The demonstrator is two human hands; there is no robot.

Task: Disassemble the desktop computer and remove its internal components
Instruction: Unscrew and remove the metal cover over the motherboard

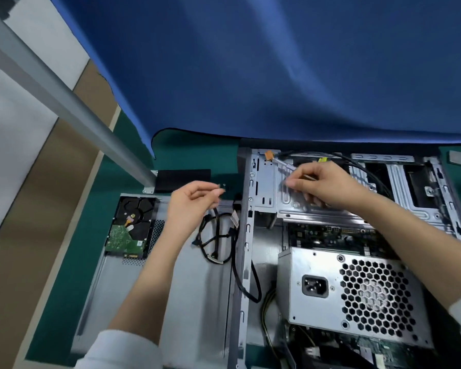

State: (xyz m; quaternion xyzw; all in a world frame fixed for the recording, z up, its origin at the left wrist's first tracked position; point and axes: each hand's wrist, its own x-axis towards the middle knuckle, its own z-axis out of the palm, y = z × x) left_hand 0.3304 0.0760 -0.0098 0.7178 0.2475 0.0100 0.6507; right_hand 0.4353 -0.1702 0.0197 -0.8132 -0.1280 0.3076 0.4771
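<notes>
The open desktop case [246,209] lies on its side at the right, with the silver power supply [357,291] and the motherboard [330,235] inside. My right hand [322,182] is over the metal drive cage [317,211] and grips a slim pale tool [284,165], blurred, that looks like a screwdriver. Its tip points at an orange connector [268,155]. My left hand [194,201] hovers left of the case with thumb and fingertips pinched on something tiny, apparently a screw [219,185].
The removed side panel [197,302] lies at the left and carries a hard drive [131,227] and a bundle of black cables [218,235]. A green mat [72,262] covers the table. A blue cloth [277,75] hangs behind, and a grey frame post [64,102] stands at the far left.
</notes>
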